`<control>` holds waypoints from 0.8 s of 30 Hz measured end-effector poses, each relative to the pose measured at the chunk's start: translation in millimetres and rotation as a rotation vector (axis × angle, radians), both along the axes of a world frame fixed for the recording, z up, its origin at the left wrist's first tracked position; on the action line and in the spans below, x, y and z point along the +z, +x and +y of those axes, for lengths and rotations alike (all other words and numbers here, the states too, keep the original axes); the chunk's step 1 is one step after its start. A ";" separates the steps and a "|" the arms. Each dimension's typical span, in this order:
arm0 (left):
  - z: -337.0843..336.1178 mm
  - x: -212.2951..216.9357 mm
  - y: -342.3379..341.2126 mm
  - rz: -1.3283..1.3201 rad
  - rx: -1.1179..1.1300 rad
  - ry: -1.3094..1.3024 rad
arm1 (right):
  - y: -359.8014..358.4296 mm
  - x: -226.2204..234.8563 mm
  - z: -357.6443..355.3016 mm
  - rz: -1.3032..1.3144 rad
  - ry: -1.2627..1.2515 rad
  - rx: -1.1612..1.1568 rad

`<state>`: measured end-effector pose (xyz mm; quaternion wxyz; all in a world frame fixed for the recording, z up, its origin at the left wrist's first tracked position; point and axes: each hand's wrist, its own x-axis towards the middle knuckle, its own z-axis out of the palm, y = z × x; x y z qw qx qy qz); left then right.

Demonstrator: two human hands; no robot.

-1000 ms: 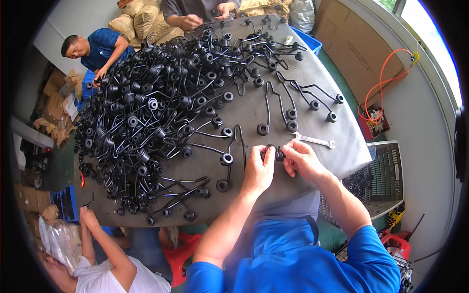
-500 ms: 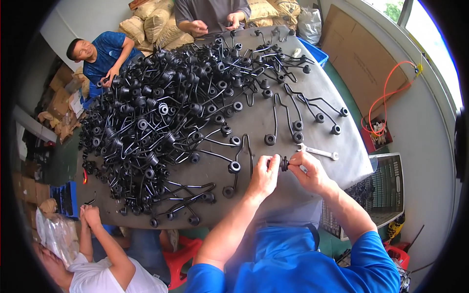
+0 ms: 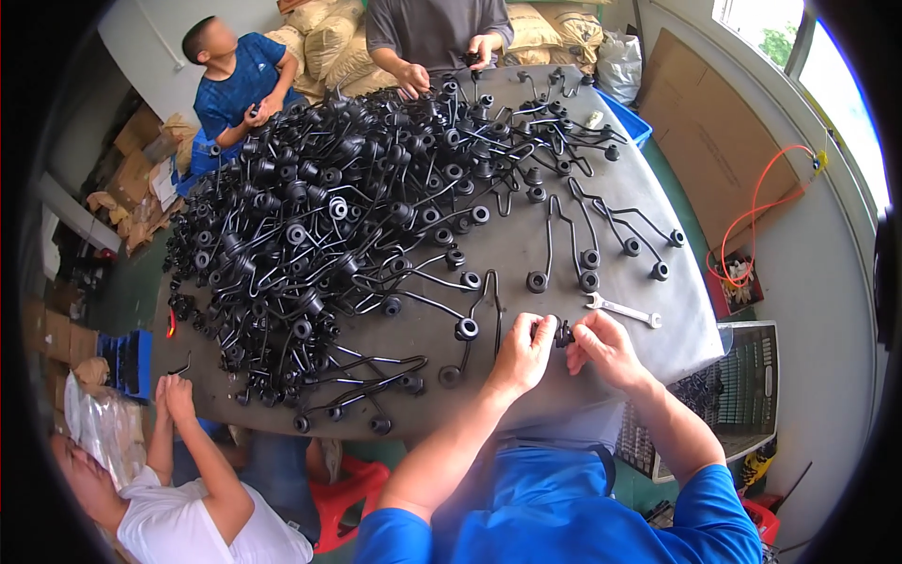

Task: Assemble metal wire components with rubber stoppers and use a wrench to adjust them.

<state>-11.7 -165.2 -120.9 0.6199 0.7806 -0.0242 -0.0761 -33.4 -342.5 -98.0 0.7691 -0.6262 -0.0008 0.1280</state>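
Note:
My left hand pinches a small black ribbed rubber bushing above the table's near edge. My right hand is closed at the bushing's other side, thumb and fingertips against it; the fingers partly hide its shape. Just beyond my right hand lies a silver open-end wrench. Several bent black metal rods with round rubber bushings on their ends lie past my hands. To the left rises a large tangled heap of such black rods.
The grey table carries the heap. At my right stands a grey plastic crate with black small parts. One co-worker in white sits at the left; two others stand beyond the heap. A red stool is beside me.
The whole view has shifted, so the table sits slightly lower and further right. My right fingers have curled in more around the bushing. The far co-worker's one hand has lowered to the heap.

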 end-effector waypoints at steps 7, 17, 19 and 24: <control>2.2 -13.5 1.5 0.060 0.029 -0.134 | 2.5 -2.8 5.9 -0.140 -0.175 0.030; -6.3 -27.4 3.1 -0.108 0.086 -0.151 | 6.8 2.8 -0.2 -0.050 -0.194 0.021; -4.1 -27.7 2.4 -0.109 0.104 -0.104 | 8.4 -12.3 -1.9 0.003 -0.101 0.077; 0.8 -8.7 1.2 0.062 0.098 -0.205 | 13.5 -9.8 14.7 -0.523 -0.148 -0.067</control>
